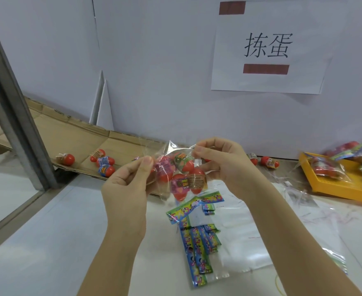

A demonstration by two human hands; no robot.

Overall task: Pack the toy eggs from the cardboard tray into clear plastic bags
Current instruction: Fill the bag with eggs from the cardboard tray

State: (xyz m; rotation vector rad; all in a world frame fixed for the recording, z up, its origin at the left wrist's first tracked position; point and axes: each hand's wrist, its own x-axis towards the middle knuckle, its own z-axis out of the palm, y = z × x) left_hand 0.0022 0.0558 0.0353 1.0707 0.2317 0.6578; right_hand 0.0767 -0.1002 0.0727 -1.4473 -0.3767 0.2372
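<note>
A white desk (47,242) runs up to a white panel wall (154,60) bearing a paper sign (267,50). Above the desk, the left hand (125,189) and right hand (225,165) each pinch the top edge of a small clear plastic bag (165,190) between thumb and fingers. It hangs between them, holding several red toy eggs with printed wrappers (181,182). At ten o'clock from the hands, a flat brown cardboard tray (73,133) carries a few loose eggs (105,164). At three o'clock, a yellow plastic tray (333,186) holds filled bags (325,167). At six o'clock lie empty bags with colourful header cards (199,242).
</note>
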